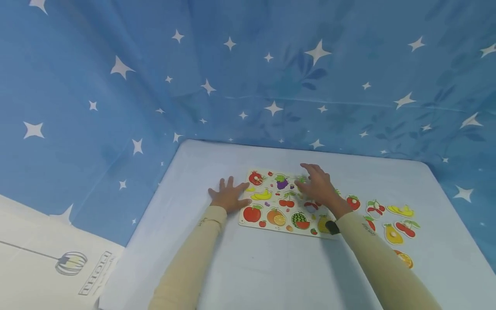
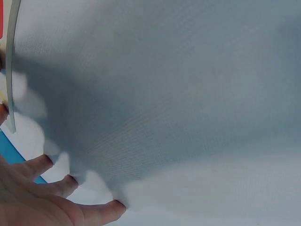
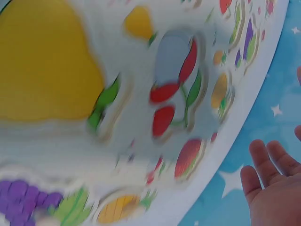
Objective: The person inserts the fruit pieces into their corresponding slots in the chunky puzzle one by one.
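Observation:
A pale fruit puzzle board (image 1: 267,230) lies flat on the white table, carrying a red apple, an orange, a watermelon, bananas, cherries and purple grapes. My left hand (image 1: 227,197) spreads its fingers at the board's left side, thumb and forefinger reaching over that edge. In the left wrist view, three of its fingertips (image 2: 118,205) rest on the table beside the board's rim. My right hand (image 1: 318,185) is over the board's right part, fingers parted, holding nothing. The right wrist view shows a large yellow pear (image 3: 42,66) and a red-and-grey fruit picture (image 3: 175,84) near that hand.
Several loose fruit pieces lie right of the board, among them bananas (image 1: 401,210), cherries (image 1: 406,229), a pear (image 1: 393,234) and an orange slice (image 1: 404,259). My right forearm passes close to them. A blue star-patterned curtain (image 1: 248,77) hangs behind the table.

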Demonstrator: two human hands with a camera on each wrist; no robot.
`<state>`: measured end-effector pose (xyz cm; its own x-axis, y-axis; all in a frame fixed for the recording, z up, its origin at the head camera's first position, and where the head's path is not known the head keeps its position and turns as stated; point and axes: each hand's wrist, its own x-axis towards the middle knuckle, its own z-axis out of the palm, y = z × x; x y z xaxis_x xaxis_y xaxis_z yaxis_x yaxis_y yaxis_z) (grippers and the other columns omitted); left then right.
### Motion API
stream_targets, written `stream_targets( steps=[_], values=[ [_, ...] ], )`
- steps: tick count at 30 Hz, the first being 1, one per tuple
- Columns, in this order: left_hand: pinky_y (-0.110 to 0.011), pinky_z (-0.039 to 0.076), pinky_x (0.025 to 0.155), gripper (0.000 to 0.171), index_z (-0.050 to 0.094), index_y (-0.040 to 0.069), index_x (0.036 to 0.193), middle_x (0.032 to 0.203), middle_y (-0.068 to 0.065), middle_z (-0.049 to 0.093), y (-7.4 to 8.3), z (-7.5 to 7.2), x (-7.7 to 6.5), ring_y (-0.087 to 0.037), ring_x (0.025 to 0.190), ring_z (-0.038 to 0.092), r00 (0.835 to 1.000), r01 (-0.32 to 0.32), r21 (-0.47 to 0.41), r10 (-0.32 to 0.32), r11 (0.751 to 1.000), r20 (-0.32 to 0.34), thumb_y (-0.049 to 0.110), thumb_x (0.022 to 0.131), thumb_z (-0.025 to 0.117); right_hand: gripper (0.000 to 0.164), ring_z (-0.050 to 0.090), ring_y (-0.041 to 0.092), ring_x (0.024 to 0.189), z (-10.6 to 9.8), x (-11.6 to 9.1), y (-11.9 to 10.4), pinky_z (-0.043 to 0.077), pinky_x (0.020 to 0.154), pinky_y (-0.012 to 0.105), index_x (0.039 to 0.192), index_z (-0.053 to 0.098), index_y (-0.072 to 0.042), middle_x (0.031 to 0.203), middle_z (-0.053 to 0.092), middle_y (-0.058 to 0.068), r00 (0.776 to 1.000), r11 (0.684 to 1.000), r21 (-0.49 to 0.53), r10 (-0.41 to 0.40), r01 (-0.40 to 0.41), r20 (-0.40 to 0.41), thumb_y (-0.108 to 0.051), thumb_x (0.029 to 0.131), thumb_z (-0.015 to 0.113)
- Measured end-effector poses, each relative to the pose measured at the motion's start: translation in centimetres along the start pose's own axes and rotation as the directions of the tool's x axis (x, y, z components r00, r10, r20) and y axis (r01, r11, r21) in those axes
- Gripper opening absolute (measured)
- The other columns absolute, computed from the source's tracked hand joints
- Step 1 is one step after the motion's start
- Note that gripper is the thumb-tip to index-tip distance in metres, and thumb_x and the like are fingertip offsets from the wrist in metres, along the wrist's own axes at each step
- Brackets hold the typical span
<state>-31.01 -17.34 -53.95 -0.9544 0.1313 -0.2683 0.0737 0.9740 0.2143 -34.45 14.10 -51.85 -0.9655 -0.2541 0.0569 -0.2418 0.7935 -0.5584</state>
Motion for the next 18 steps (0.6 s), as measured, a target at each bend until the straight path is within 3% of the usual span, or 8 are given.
stream_targets(
  steps=[5,14,18],
  values=[
    [-0.08,0.017,0.098,0.071,0.034,0.043,0.15,0.162,-0.016,0.014,-0.2,0.1,0.1,-0.048,0.145,0.008,1.0,-0.004,-0.005,0.004,1.0,0.003,0.062,0.087,0.06,0.07,0.038,0.041,0.133,-1.5,-1.4,1.3,0.023,0.104,0.068,0.15,0.036,-0.014,0.151,0.035,0.019,0.999,0.999,0.006,0.054,-0.054,-0.004,-0.034,0.091,0.068],
    [-0.081,0.015,0.098,0.071,0.033,0.043,0.15,0.162,-0.015,0.013,-0.3,0.1,0.3,-0.048,0.146,0.006,1.0,-0.007,-0.021,0.007,1.0,0.015,0.062,0.087,0.059,0.072,0.047,0.041,0.125,-3.8,-4.9,3.8,0.031,0.099,0.068,0.152,0.033,-0.013,0.15,0.034,0.022,0.997,0.996,0.029,0.082,-0.081,-0.013,-0.034,0.092,0.068],
    [-0.081,0.014,0.098,0.071,0.032,0.043,0.151,0.162,-0.016,0.012,0.0,0.2,0.3,-0.048,0.146,0.005,1.0,-0.01,-0.024,0.01,1.0,0.019,0.063,0.087,0.058,0.074,0.044,0.042,0.128,-4.8,-6.5,5.2,0.04,0.096,0.065,0.153,0.03,-0.013,0.151,0.033,0.021,0.995,0.994,0.047,0.096,-0.096,-0.003,-0.038,0.093,0.065]
  ],
)
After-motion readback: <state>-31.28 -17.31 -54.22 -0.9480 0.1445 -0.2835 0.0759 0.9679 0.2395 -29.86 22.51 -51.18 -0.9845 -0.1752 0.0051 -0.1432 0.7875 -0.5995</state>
